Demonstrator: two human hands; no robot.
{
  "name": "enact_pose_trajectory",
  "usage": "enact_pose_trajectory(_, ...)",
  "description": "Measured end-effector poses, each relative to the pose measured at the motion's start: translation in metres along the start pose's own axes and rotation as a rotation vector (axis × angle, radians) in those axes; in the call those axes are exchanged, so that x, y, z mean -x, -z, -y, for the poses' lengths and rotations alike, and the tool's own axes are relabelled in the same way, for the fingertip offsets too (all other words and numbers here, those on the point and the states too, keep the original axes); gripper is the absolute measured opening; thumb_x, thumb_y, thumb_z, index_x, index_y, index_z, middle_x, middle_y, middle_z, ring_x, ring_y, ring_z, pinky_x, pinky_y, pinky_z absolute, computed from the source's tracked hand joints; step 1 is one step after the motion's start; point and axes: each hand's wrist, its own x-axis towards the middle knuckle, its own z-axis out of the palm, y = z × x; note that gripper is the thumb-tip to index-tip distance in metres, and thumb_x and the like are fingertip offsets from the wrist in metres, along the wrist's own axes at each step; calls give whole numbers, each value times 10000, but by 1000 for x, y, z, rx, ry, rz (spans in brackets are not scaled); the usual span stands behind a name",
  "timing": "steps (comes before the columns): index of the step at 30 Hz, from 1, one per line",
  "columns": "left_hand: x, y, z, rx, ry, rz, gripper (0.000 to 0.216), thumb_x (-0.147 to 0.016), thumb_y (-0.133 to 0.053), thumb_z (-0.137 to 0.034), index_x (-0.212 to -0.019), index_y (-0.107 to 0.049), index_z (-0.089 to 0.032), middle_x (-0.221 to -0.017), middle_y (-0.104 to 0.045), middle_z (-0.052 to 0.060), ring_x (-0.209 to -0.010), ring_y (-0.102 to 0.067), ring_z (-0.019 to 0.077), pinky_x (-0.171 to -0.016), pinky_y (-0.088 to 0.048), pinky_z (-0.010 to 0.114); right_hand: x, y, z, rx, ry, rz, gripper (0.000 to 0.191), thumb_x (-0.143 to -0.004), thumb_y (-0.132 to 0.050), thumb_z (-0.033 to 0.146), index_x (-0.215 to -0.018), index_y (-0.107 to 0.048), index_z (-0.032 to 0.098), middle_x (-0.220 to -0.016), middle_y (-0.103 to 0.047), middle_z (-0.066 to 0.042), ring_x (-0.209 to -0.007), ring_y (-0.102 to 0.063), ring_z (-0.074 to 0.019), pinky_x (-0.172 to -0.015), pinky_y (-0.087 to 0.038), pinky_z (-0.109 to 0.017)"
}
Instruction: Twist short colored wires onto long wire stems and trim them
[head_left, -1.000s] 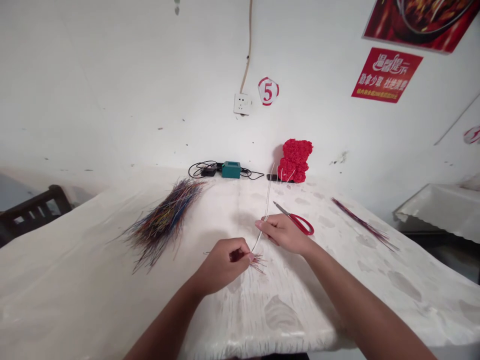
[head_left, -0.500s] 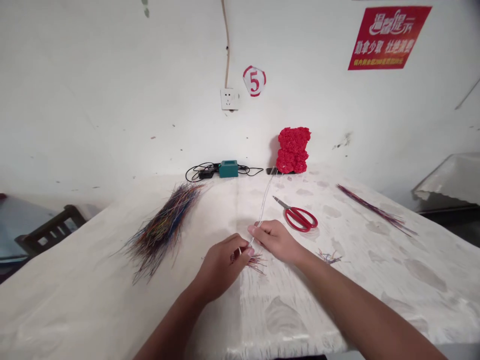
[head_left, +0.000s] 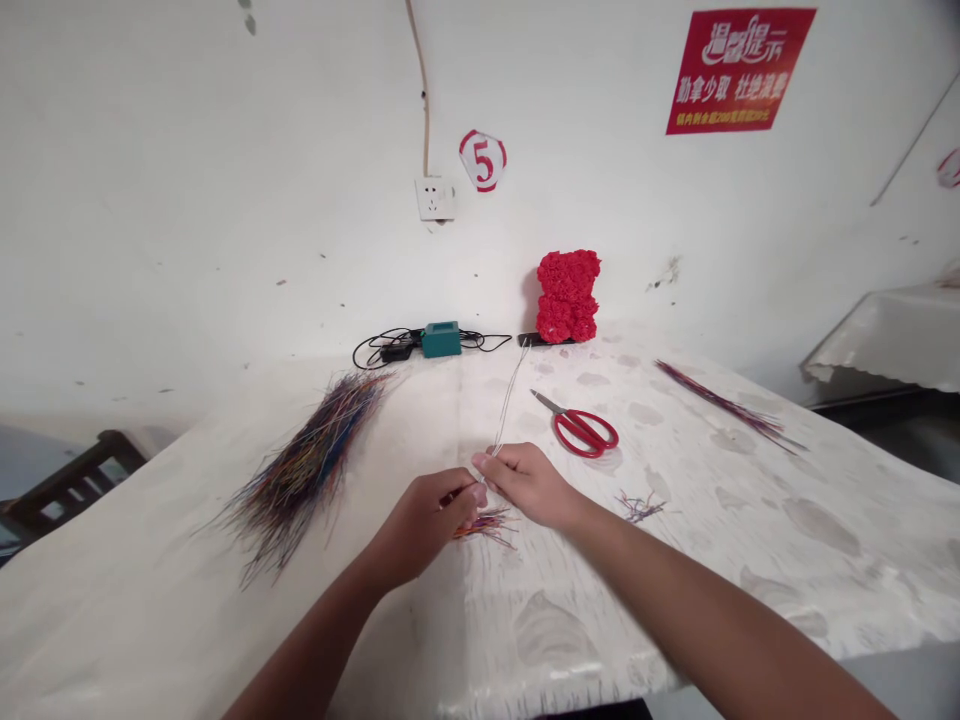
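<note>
One worktop [head_left: 187,620] carries two bundles of coloured strands, the large bundle [head_left: 307,465] at the left and the thin bundle [head_left: 724,405] far right, and one pair of red scissors [head_left: 581,432] beyond the hands. At the near middle the right hand [head_left: 529,485] has its grip pinched on one pale wire [head_left: 508,395] slanting toward the far wall, the left hand [head_left: 416,520] is closed on one tuft of short strands [head_left: 486,522] touching the worktop, and one clump of offcuts [head_left: 637,505] lies to their right. The wire looks springy, so a slack pinch could let it flick free and the tuft scatter.
</note>
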Motion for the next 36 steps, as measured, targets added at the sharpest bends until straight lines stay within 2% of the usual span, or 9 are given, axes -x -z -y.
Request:
enact_pose_trajectory(4,-4,7,3,96,-73,66,354,-977,-423,-357,-722,-566,-158,-693,-599,-3,-683,-524,125,-682,-402,257,1,2,3,-48,-40,-15,531,-946,-486,508,-534,-406,183,-472,-351,56,-491,-320,-85,-516,-280,-251)
enact_pose_trajectory(10,-2,14,13,185,-95,180,396,-985,-439,-422,-747,-595,-146,-686,-593,9,-640,-515,112,-614,-398,242,3,3,7,-86,-61,24,541,-928,-534,509,-513,-409,185,-432,-352,63,-451,-309,-76,-496,-266,-254)
enact_pose_trajectory(19,5,11,31,233,-122,175,366,-989,-460,-372,-749,-606,-137,-619,-542,-23,-570,-478,72,-545,-361,199,1,5,-2,-65,-70,25,565,-932,-522,548,-514,-421,181,-429,-347,59,-434,-322,-74,-468,-256,-255)
enact_pose_trajectory(30,10,17,27,243,-167,153,372,-979,-462,-362,-711,-595,-142,-642,-536,-7,-601,-491,94,-570,-386,224,1,10,-2,-136,-67,9,563,-951,-511,514,-500,-422,189,-409,-362,54,-402,-327,-74,-450,-253,-258)
enact_pose_trajectory(36,12,18,26,260,-179,192,346,-973,-473,-341,-732,-620,-140,-653,-541,-7,-605,-494,92,-564,-384,224,1,11,3,-111,-58,-5,564,-940,-527,516,-489,-419,195,-406,-363,50,-403,-330,-78,-452,-267,-259)
